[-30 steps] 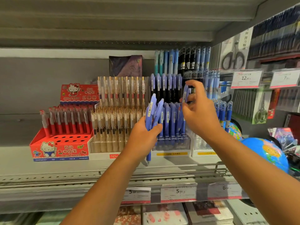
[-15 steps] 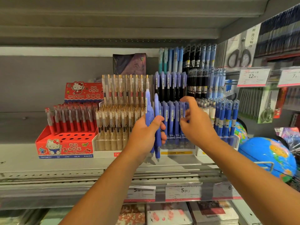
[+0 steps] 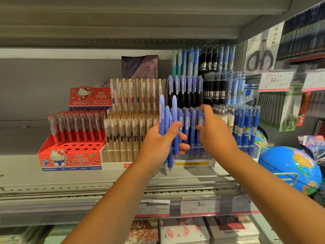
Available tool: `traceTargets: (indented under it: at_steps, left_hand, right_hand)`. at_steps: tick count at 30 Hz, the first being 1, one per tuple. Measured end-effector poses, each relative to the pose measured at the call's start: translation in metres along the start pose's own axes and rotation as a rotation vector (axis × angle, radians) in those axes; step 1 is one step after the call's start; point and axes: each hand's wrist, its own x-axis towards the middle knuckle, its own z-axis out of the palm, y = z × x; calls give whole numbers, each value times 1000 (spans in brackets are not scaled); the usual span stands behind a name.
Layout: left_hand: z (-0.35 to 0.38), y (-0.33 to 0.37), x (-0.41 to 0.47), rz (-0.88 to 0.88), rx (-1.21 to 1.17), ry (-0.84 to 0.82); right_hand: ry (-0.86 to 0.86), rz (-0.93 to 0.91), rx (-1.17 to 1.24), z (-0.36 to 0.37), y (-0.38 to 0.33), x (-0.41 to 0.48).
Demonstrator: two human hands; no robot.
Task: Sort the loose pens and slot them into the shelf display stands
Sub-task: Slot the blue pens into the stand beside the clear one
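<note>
You are grasping a bunch of blue pens [image 3: 167, 118] upright in your left hand [image 3: 158, 140]; your right hand [image 3: 217, 133], just beside it, is blurred, so I cannot tell its grip.

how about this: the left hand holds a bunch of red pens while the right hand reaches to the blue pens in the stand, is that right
Not quite. The head view shows that the bunch of pens the left hand holds is blue, not red; the red pens stand in the red box to the left. The right hand does reach to the blue pens in the stand.
</note>
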Motion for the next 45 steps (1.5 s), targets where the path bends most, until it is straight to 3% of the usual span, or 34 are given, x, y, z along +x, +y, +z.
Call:
traceTargets:
  at_steps: [5, 7, 9, 13, 22, 26, 28, 33, 38, 45]
  left_hand:
    - [0, 1, 0, -8, 53, -16]
    - [0, 0, -1, -17, 76, -38]
    - [0, 0, -1, -18, 113, -55]
    - [0, 1, -2, -25, 118, -67]
    - [-1, -1, -2, -17, 96, -114]
    - [0, -1, 0, -2, 141, -65]
    - [0, 0, 0, -13, 115, -26]
    - [-3, -3, 1, 0, 179, 37]
    - [-3, -2, 0, -37, 67, 15]
    - [-3, -1, 1, -45, 11, 19]
  right_hand:
    - [48, -90, -414, -15, -6, -7]
    - [119, -99, -474, -25, -11, -5]
    - [159, -114, -294, -33, -17, -1]
    - [-45, -90, 517, -38, -39, -3]
    - [-92, -49, 869, -39, -43, 0]
    - [-12, -19, 921, -47, -35, 4]
    - [45, -18, 838, -51, -27, 9]
    - [165, -60, 357, -55, -11, 21]
    - [268, -110, 62, -46, -9, 27]
    - [159, 12, 33, -29, -5, 24]
